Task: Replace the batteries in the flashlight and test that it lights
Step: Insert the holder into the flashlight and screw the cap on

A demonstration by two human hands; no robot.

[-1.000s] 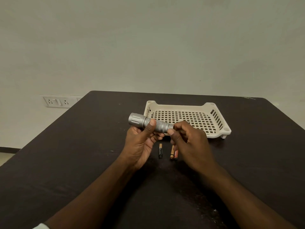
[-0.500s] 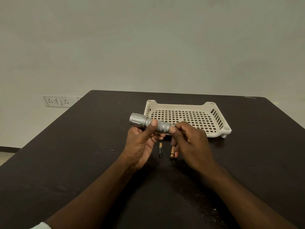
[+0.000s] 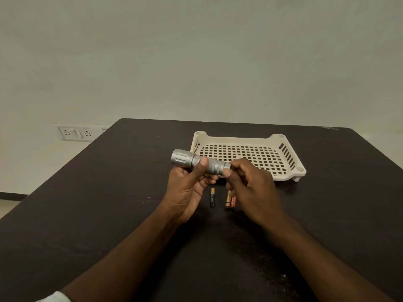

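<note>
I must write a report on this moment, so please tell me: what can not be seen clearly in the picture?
- Tail end of the flashlight, head view: the right hand covers it, so whether the cap is on or loosened cannot be told.
- Batteries on the table: labels too small; the right hand hides part of the right pair.
- Lens: faces left, away from the camera.
- Left hand: palm hidden behind the flashlight body.

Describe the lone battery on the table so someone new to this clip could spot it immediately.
On the dark table, look in front of the cream basket, below the flashlight held in both hands. The black battery lies alone between the wrists; its two neighbours lie side by side to its right, orange-toned rather than black.
</note>
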